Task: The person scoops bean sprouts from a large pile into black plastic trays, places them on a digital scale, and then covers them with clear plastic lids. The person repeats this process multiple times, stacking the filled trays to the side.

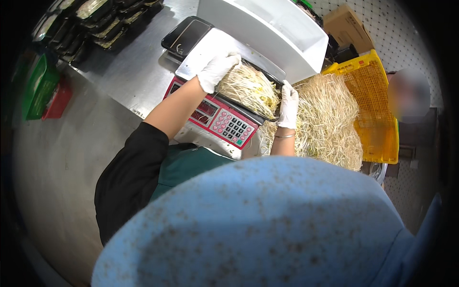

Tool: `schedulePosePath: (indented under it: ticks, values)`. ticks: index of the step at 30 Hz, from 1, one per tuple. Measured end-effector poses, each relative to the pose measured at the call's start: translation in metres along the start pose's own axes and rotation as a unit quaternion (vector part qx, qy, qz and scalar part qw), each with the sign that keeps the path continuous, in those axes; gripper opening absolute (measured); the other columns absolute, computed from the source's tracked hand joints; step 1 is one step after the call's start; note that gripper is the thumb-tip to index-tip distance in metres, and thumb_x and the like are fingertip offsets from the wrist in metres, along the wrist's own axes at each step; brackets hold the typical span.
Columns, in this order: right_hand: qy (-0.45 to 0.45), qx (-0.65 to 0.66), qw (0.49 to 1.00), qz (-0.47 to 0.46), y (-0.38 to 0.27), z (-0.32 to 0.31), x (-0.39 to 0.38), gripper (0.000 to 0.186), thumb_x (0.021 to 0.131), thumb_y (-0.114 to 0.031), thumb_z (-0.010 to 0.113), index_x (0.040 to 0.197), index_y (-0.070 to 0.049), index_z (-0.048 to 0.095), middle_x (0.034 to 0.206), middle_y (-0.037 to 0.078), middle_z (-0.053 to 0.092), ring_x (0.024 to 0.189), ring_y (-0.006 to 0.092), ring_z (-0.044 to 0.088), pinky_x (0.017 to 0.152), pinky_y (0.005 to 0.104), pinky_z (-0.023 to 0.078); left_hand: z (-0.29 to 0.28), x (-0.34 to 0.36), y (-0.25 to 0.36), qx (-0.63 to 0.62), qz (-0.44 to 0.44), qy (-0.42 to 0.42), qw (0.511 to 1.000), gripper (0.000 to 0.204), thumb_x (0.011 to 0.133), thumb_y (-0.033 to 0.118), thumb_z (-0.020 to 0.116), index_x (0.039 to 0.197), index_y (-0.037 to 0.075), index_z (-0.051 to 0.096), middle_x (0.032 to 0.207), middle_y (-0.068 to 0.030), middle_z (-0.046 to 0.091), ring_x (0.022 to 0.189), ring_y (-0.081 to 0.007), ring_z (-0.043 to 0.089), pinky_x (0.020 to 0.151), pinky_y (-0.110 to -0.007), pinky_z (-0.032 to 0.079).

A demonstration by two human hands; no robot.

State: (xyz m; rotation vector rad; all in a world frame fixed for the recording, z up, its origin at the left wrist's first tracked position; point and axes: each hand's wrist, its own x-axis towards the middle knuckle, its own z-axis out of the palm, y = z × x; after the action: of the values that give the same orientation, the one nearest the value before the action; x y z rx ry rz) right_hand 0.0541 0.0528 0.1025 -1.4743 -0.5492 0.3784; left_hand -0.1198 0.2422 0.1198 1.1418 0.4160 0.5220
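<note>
A black plastic tray (244, 110) heaped with pale bean sprouts (249, 87) lies tilted over the metal plate of a red-edged weighing scale (228, 125). At the tray's left end is my left hand (217, 71), in a white glove, its fingers closed on the rim by the sprouts. My right hand (288, 106), gloved as well, grips the tray's right end, with the thumb and fingers around the edge. The undersides of both hands' fingers are partly hidden. The scale's keypad faces me, below the tray.
A large pile of loose bean sprouts (330, 119) spreads to the right, against a yellow crate (370, 91). Behind the scale stands a white bin (272, 28). Empty black trays (187, 36) sit at its left. Stacked filled packs (95, 24) and a green basket (40, 91) are far left.
</note>
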Motion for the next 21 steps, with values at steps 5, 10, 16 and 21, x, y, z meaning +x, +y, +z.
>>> schedulePosePath:
  ticks: [5, 10, 16, 21]
  values:
    - [-0.076, 0.142, 0.979, 0.127, -0.008, -0.001, -0.006, 0.027, 0.094, -0.016, 0.061, 0.114, 0.002, 0.062, 0.103, 0.006, 0.067, 0.088, 0.0106, 0.06, 0.079, 0.0245, 0.049, 0.014, -0.013, 0.016, -0.029, 0.005, 0.047, 0.998, 0.014, 0.089, 0.009, 0.055, 0.096, 0.001, 0.064, 0.084, -0.0026, 0.062, 0.078, -0.0102, 0.057, 0.072, -0.024, 0.048]
    - [-0.047, 0.083, 0.99, 0.108, -0.004, -0.007, -0.004, 0.021, 0.092, -0.022, 0.062, 0.093, -0.001, 0.067, 0.085, 0.003, 0.068, 0.073, 0.0139, 0.062, 0.069, 0.0267, 0.049, 0.011, -0.006, 0.016, -0.075, -0.049, 0.026, 0.996, 0.017, 0.088, 0.009, 0.057, 0.099, -0.001, 0.066, 0.089, -0.0058, 0.064, 0.08, -0.0134, 0.06, 0.074, -0.027, 0.049]
    - [-0.002, -0.583, 0.762, -0.283, -0.061, 0.041, -0.021, 0.05, 0.089, -0.029, 0.057, 0.133, -0.006, 0.051, 0.113, 0.023, 0.062, 0.104, 0.0356, 0.06, 0.086, 0.0424, 0.048, 0.002, 0.01, 0.01, 0.183, 0.088, 0.089, 0.975, 0.026, 0.088, 0.009, 0.056, 0.11, -0.002, 0.061, 0.101, -0.0089, 0.064, 0.087, -0.0172, 0.061, 0.079, -0.03, 0.05]
    - [-0.032, -0.621, 0.726, -0.293, -0.058, 0.047, -0.033, 0.044, 0.09, -0.024, 0.054, 0.129, -0.004, 0.055, 0.115, 0.025, 0.06, 0.108, 0.0357, 0.058, 0.09, 0.0413, 0.047, 0.026, -0.016, 0.043, 0.712, 0.274, 0.046, 0.645, 0.054, 0.081, 0.01, 0.053, 0.134, 0.004, 0.04, 0.13, -0.0159, 0.048, 0.118, -0.0298, 0.048, 0.094, -0.042, 0.044]
